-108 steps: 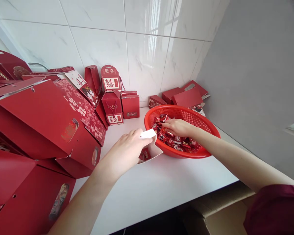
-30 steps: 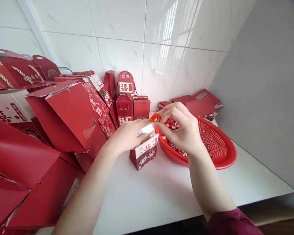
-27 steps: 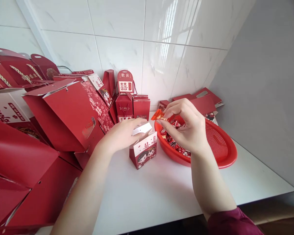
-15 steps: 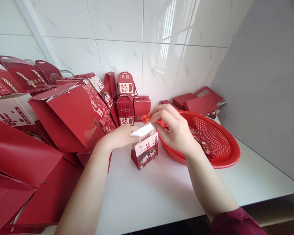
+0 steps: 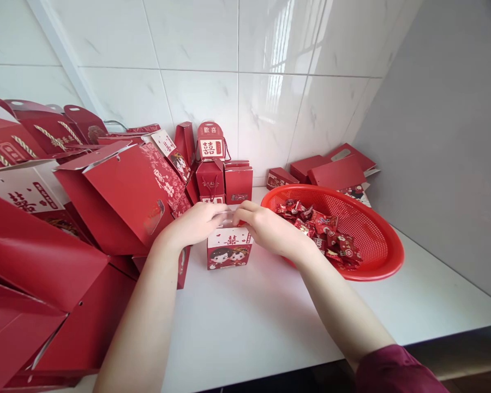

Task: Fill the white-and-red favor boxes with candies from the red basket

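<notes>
A small red and white gift box (image 5: 229,248) with a cartoon couple on its front stands upright on the white table (image 5: 270,322). My left hand (image 5: 192,224) rests on its top left edge, fingers curled over the flaps. My right hand (image 5: 265,229) meets it from the right, fingertips pinched at the box top. No candy shows in either hand. Just right of my right hand sits a red mesh basket (image 5: 372,262) with several red wrapped candies (image 5: 323,229) heaped at its left side.
Large red gift bags (image 5: 118,196) are piled along the left. Small red boxes (image 5: 210,164) stand against the tiled wall behind. Flat red boxes (image 5: 335,169) lie at the back right by a grey wall. The table's front edge runs close to me.
My right hand carried a candy from the basket to the small box and came down onto its top; the candy is out of sight. The box now faces me squarely.
</notes>
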`<action>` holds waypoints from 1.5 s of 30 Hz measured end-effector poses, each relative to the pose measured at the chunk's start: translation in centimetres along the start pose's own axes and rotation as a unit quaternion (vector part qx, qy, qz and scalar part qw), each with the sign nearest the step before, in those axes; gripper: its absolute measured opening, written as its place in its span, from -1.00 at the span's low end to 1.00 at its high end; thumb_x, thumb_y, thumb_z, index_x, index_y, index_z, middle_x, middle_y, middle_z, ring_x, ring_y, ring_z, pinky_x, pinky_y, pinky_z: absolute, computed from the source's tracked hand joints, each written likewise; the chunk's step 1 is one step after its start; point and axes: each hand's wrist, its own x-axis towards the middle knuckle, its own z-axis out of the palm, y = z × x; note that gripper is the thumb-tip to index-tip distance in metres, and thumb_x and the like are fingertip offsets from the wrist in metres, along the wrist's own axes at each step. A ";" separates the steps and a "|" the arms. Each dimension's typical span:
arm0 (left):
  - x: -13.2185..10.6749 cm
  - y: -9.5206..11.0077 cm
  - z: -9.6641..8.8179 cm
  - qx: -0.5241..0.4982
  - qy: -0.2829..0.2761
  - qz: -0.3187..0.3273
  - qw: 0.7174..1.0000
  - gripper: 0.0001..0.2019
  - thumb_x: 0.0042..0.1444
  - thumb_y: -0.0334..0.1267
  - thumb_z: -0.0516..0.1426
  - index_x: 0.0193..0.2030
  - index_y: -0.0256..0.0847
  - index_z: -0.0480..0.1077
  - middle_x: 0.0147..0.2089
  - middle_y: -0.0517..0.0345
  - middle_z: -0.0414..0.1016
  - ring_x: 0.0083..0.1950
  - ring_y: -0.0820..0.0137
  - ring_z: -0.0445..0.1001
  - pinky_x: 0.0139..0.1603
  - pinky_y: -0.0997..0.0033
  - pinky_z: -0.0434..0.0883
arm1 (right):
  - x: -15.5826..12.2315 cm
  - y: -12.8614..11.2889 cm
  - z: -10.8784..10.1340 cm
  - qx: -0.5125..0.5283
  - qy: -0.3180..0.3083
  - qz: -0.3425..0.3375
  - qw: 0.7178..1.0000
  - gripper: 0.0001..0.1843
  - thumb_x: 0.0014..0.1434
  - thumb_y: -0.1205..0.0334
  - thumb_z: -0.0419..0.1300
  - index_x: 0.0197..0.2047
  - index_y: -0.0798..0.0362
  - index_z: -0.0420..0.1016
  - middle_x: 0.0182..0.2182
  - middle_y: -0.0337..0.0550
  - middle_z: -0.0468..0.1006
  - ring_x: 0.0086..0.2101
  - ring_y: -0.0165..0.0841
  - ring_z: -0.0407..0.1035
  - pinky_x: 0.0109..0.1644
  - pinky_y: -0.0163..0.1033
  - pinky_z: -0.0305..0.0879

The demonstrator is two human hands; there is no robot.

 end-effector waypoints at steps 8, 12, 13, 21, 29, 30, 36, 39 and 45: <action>-0.1 0.1 -0.1 0.045 -0.069 -0.043 0.996 -0.64 0.03 -0.06 0.18 -0.07 -0.17 0.46 -0.11 0.09 0.55 -0.12 0.22 0.51 -0.19 0.40 0.37 | 0.1 -0.1 -0.1 -0.074 -0.011 0.013 0.997 -0.78 0.21 0.53 0.05 -0.26 0.06 0.44 -0.31 -0.20 0.48 -0.40 -0.44 0.29 -0.36 -0.36 0.11; 0.5 -0.7 0.6 0.055 -0.090 -0.090 0.990 -0.71 0.01 -0.17 0.17 -0.10 -0.16 0.48 -0.15 0.11 0.57 -0.17 0.24 0.53 -0.23 0.43 0.38 | 0.1 -0.5 -0.3 -0.075 -0.039 0.033 0.996 -0.73 0.23 0.52 0.03 -0.14 0.06 0.48 -0.22 -0.17 0.52 -0.32 -0.41 0.37 -0.28 -0.34 0.19; 0.6 -0.8 0.8 0.056 -0.088 -0.095 0.990 -0.73 0.02 -0.18 0.16 -0.13 -0.17 0.49 -0.17 0.10 0.58 -0.19 0.24 0.54 -0.25 0.43 0.38 | 0.0 -0.6 -0.4 -0.072 -0.043 0.037 0.996 -0.73 0.24 0.51 0.03 -0.12 0.07 0.48 -0.20 -0.15 0.52 -0.29 -0.40 0.38 -0.25 -0.34 0.21; 1.1 -1.1 1.0 0.040 -0.078 -0.063 0.994 -0.69 0.16 -0.20 0.03 -0.06 -0.19 0.50 -0.13 0.08 0.58 -0.11 0.21 0.53 -0.15 0.37 0.37 | 0.3 -1.2 -0.6 -0.076 0.011 0.048 0.996 -0.70 0.19 0.46 0.12 0.00 0.12 0.40 -0.03 -0.03 0.43 -0.11 -0.31 0.36 -0.14 -0.27 0.29; 1.1 -1.6 1.3 0.048 -0.089 -0.023 0.995 -0.67 0.24 -0.16 -0.08 -0.10 -0.18 0.47 -0.07 0.06 0.55 -0.07 0.24 0.48 -0.07 0.36 0.35 | 0.3 -1.4 -0.5 -0.136 -0.077 0.109 0.982 -0.60 0.40 0.16 -0.07 -0.32 0.05 0.52 -0.46 -0.17 0.50 -0.42 -0.38 0.35 -0.37 -0.30 0.05; 1.1 -1.6 1.3 0.049 -0.092 -0.023 0.994 -0.67 0.25 -0.15 -0.08 -0.12 -0.18 0.47 -0.08 0.06 0.55 -0.08 0.25 0.48 -0.08 0.37 0.35 | 0.3 -1.5 -0.5 -0.144 -0.082 0.112 0.980 -0.56 0.41 0.12 -0.09 -0.35 0.06 0.52 -0.49 -0.17 0.49 -0.44 -0.38 0.33 -0.39 -0.30 0.02; 1.1 -1.7 1.4 0.042 -0.118 -0.032 0.992 -0.71 0.24 -0.23 -0.09 -0.11 -0.16 0.43 -0.04 0.08 0.54 -0.04 0.28 0.47 -0.10 0.40 0.36 | 0.2 -1.6 -0.9 -0.149 -0.093 0.110 0.978 -0.67 0.38 0.15 -0.01 -0.30 0.02 0.53 -0.49 -0.19 0.49 -0.45 -0.40 0.31 -0.41 -0.31 -0.04; 1.3 -2.2 1.8 0.041 -0.129 -0.039 0.990 -0.68 0.20 -0.24 -0.02 0.06 -0.09 0.38 0.16 0.09 0.45 0.12 0.25 0.42 0.02 0.37 0.34 | 0.2 -1.4 -0.7 -0.160 -0.101 0.105 0.976 -0.78 0.31 0.25 0.07 -0.31 0.01 0.52 -0.51 -0.19 0.49 -0.46 -0.39 0.31 -0.42 -0.31 -0.06; 1.5 -2.3 2.0 0.032 -0.141 -0.055 0.988 -0.56 0.22 -0.03 0.01 0.21 -0.05 0.30 0.26 0.09 0.37 0.19 0.21 0.38 0.15 0.31 0.30 | 0.5 -0.7 0.3 -0.199 -0.103 0.117 0.968 -0.78 0.25 0.42 0.05 -0.30 0.07 0.52 -0.46 -0.08 0.54 -0.48 -0.37 0.33 -0.45 -0.29 -0.09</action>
